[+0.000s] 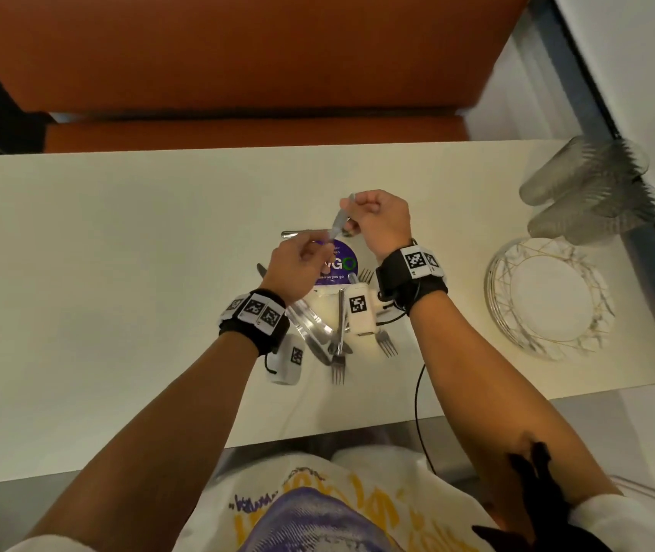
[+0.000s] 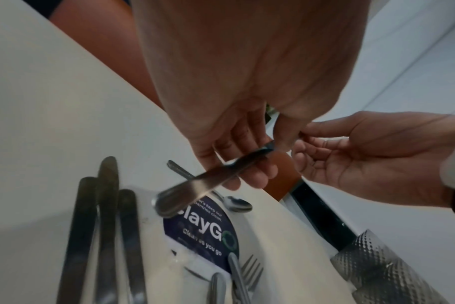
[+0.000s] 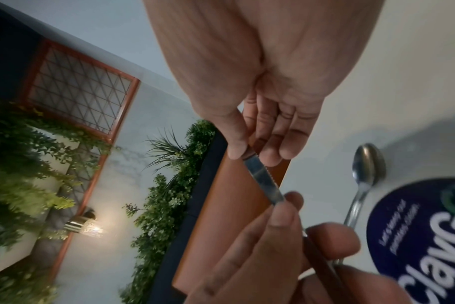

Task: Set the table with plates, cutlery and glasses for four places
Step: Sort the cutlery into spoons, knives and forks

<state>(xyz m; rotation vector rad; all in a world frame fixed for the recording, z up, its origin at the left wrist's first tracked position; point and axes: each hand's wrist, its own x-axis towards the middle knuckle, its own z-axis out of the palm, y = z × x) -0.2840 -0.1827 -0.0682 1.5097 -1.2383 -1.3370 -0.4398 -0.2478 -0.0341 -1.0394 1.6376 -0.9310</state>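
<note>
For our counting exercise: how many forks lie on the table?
3: one silver metal fork nearest the white table's front edge, one right of it, one beside the purple sticker. More may hide under the wrist cameras.

A round dark blue sticker (image 2: 203, 232) on the table, lower middle of the left wrist view, reads "layG" in large white letters, the first letter hidden — under it "clean as you go", above it small lines ending "keep our pantries clean". In the head view's centre the same sticker (image 1: 338, 264) shows "vG" — and again "as you go".
</note>
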